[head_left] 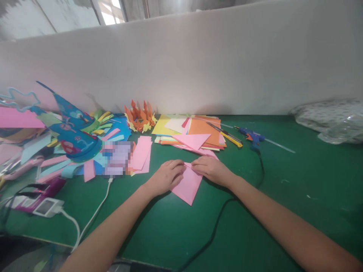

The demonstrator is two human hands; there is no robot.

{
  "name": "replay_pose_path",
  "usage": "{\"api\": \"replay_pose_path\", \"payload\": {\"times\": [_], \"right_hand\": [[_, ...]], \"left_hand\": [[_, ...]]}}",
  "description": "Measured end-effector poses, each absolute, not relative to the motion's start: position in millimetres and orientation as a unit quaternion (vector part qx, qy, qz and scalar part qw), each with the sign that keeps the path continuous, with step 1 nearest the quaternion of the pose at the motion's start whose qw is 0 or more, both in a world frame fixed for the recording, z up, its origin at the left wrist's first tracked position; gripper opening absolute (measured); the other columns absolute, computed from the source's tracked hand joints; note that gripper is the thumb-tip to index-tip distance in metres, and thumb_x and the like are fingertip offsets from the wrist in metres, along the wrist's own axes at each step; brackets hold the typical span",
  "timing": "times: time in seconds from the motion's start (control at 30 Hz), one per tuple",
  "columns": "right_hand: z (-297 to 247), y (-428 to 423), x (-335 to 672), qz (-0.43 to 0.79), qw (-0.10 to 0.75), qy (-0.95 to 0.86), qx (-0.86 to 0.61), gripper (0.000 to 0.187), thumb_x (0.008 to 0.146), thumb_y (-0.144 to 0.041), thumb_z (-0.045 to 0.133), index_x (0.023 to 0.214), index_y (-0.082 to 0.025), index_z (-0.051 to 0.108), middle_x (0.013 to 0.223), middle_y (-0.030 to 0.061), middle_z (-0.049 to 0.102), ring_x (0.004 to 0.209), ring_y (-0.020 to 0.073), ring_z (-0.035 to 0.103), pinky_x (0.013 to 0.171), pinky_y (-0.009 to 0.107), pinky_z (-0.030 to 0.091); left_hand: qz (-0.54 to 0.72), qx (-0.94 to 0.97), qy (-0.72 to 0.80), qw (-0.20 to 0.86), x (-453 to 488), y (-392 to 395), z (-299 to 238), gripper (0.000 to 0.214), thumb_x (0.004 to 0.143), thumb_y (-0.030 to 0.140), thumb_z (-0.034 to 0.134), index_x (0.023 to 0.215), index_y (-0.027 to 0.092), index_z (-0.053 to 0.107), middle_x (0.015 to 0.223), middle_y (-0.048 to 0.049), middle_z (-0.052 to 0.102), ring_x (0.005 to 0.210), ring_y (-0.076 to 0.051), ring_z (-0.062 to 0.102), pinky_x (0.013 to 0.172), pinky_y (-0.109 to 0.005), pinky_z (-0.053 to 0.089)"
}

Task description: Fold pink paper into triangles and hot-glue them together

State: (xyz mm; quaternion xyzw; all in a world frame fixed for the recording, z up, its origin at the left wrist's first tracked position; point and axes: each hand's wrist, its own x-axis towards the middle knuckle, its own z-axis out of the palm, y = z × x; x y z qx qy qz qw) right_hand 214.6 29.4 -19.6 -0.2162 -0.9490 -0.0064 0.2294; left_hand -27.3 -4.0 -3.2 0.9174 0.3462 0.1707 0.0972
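Observation:
A folded pink paper sheet (188, 184) lies on the green table (297, 189) in front of me. My left hand (167, 175) rests on its upper left part, fingers curled and pressed down on the paper. My right hand (211, 169) presses the paper's upper right edge with bent fingers. The two hands' fingertips almost meet over the fold at the paper's top.
A stack of coloured paper sheets (195, 130) lies behind the hands, with a yellow utility knife (228, 136) and a blue glue gun (251, 136) to its right. Paper crafts and a blue cone hat (73, 128) fill the left. A power strip (42, 204) and cables lie front left.

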Motion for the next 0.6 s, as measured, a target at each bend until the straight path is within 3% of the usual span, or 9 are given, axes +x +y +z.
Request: {"api": "replay_pose_path", "payload": {"times": [0.6], "right_hand": [[-16.6,30.5,214.5,-0.021,0.239,-0.949,-0.206,0.028,0.093,-0.016,0.039,0.095,-0.017,0.068,0.101,0.0082,0.069,0.089,0.0191,0.059,0.078,0.034,0.051]], "left_hand": [[0.185,0.92,0.34,0.057,-24.4,-4.4,-4.5,0.026,0.091,0.023,0.043,0.114,0.016,0.054,0.116,-0.0116,0.053,0.111,-0.022,0.049,0.098,-0.04,0.042]]}}
